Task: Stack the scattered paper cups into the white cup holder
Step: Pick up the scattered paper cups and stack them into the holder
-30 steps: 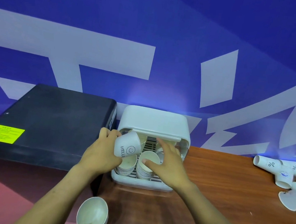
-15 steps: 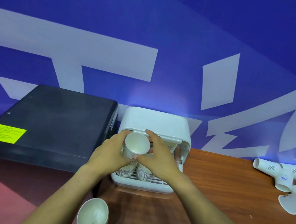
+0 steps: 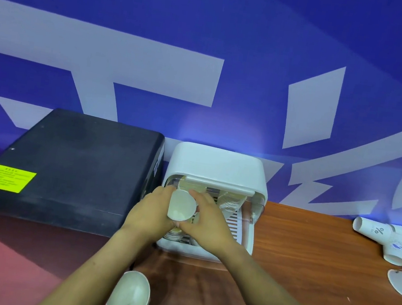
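We judge this to be the seating step: 1 paper cup (image 3: 181, 207) is held mouth up between both hands, just over the front left part of the white cup holder (image 3: 218, 165), above a stack of cups (image 3: 174, 233) whose rims show below our wrists. The next move, as we read it, calls for lowering the cup straight down so its base nests into the top cup of that stack, keeping it level so the rim does not catch on the holder's raised lid.

Our left hand (image 3: 150, 215) wraps the cup's left wall with curled fingers, and our right hand (image 3: 207, 226) closes on its right wall, thumb toward the near side and fingers reaching over the far rim. Both grips look firm yet not crushing, since the cup's mouth shows as an even oval. Whether the cup already touches the stack beneath we cannot tell; the hands hide its base.

A second stack (image 3: 231, 202) sits further back on the right of the holder. More work remains: 1 loose cup (image 3: 131, 296) stands on the near edge of the wooden table (image 3: 309, 256), below our left forearm, and a cluster of tipped cups (image 3: 392, 241) lies well apart at the right edge. A black case (image 3: 65, 165) sits just beside the holder on its left.
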The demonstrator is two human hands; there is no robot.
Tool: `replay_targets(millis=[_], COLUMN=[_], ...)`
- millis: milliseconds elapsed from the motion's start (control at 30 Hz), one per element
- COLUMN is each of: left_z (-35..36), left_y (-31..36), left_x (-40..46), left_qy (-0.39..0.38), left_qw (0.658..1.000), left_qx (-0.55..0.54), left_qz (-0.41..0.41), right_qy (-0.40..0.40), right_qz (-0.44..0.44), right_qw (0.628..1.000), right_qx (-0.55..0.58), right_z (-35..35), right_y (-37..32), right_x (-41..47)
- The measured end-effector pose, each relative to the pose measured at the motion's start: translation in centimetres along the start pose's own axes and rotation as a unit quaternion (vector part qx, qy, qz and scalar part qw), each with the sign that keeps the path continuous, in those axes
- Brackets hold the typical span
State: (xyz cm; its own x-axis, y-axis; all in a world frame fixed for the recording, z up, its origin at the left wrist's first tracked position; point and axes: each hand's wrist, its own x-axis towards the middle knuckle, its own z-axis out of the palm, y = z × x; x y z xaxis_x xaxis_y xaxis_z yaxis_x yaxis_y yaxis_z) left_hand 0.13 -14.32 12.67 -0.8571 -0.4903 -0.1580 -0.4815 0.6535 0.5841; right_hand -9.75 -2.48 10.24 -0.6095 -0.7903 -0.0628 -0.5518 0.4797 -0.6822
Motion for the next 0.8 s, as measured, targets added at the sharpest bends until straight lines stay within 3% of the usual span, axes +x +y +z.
replay_targets(millis=[267,500,800], left_z=[4.0,3.1,0.6], left_y=[-2.0,-0.8,5.7], left_x=[1.4,0.9,-3.5], left_qy=[-0.092,-0.100,0.016], left_qw=[0.994,0.992,0.997], left_qx=[0.040,0.058,0.075], left_qz=[-0.046,-0.054,0.022], right_qy=[-0.071,-0.084,-0.078], right_qz=[0.011,0.008,0.014], right_qw=[0.982,0.983,0.987], right_qx=[-0.177,-0.165,-0.139], right_z=[1.3,-0.5,-6.0], right_y=[2.1,1.9,3.5], right_x=[-0.2,-0.4,-5.5])
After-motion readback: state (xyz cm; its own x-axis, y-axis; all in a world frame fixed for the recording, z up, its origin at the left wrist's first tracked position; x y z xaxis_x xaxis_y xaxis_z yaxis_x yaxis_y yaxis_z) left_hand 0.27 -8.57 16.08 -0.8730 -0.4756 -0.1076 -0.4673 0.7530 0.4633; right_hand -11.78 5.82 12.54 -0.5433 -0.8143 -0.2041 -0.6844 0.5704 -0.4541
